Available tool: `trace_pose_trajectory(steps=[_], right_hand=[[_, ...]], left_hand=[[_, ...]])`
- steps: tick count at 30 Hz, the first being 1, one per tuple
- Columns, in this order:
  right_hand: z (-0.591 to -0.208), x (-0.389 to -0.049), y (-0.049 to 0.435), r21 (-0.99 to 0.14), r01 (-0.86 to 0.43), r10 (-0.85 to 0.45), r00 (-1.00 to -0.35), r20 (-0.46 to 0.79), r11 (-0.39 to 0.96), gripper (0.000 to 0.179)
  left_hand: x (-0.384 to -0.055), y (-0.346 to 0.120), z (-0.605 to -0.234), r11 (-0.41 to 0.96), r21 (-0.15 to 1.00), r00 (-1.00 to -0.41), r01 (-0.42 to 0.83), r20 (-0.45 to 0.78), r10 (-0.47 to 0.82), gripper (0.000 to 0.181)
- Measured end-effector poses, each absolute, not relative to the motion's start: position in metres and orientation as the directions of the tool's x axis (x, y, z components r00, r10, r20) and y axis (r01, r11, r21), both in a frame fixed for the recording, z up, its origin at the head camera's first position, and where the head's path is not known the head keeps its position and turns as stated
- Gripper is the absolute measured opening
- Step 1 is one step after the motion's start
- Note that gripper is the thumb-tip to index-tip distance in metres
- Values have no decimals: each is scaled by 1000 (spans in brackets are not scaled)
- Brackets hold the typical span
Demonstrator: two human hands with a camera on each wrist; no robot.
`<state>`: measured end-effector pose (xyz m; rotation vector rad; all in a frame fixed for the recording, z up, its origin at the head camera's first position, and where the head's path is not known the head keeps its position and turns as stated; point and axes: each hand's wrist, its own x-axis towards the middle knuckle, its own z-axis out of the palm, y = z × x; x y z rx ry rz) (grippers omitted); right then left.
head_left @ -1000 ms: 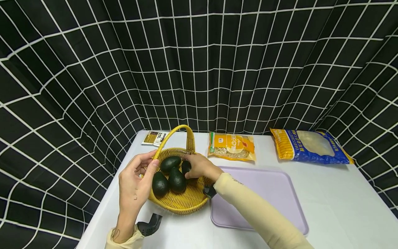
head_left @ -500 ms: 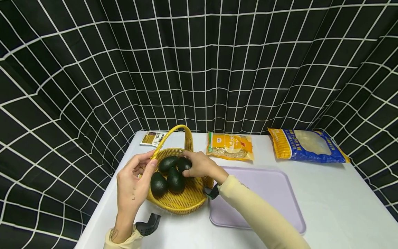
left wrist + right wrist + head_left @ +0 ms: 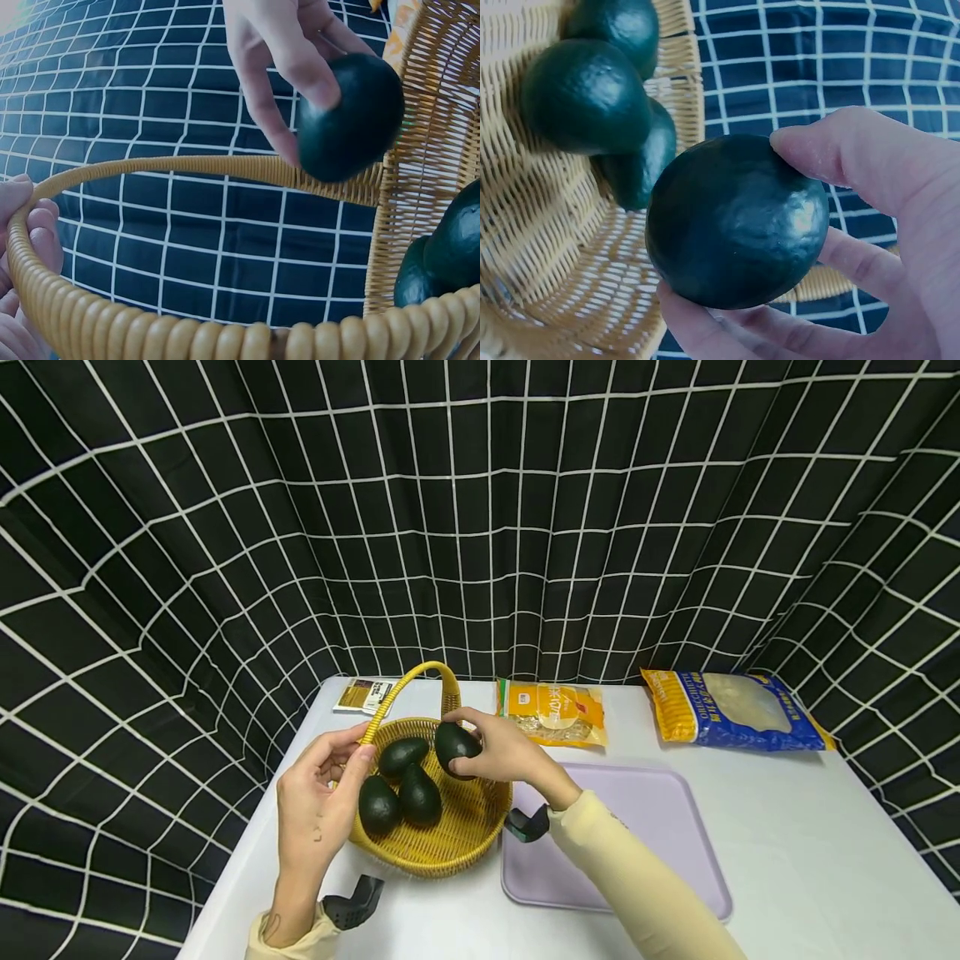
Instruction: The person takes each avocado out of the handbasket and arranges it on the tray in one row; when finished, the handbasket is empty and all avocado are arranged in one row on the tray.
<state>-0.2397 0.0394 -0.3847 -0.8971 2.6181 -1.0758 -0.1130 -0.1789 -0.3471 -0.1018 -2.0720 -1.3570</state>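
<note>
My right hand (image 3: 504, 750) grips a dark green avocado (image 3: 454, 748) between thumb and fingers, over the right back part of a yellow wicker basket (image 3: 457, 852). In the right wrist view the held avocado (image 3: 739, 221) fills the middle, with fingers under its far side. Three more avocados lie together in the basket's left half; the front middle one (image 3: 420, 797) leans close to its neighbours. My left hand (image 3: 321, 802) pinches the basket's arched handle (image 3: 405, 681) at its left side. The left wrist view shows the handle (image 3: 187, 165) curving away from those fingers.
A lilac tray (image 3: 637, 827) lies right of the basket, partly under my right forearm. Along the back of the white table are a small brown-and-white packet (image 3: 365, 696), an orange bag (image 3: 553, 713) and a blue-and-yellow pasta bag (image 3: 742, 710). A black gridded curtain stands behind.
My right hand has lifted the avocado up from among the others and shifted slightly right. The left hand keeps its hold on the handle; the other avocados stay in the basket.
</note>
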Motion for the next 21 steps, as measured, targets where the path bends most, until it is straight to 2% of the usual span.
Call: trace_pose_trajectory(steps=[13, 21], right_hand=[[-371, -228, 76, -716, -396, -470, -876, 106, 575, 64], [-379, -221, 97, -767, -311, -395, -915, 83, 561, 66]], left_hand=[[-113, -180, -346, 465, 793, -787, 393, 551, -276, 22], [-114, -179, -346, 468, 785, -775, 406, 567, -278, 22]])
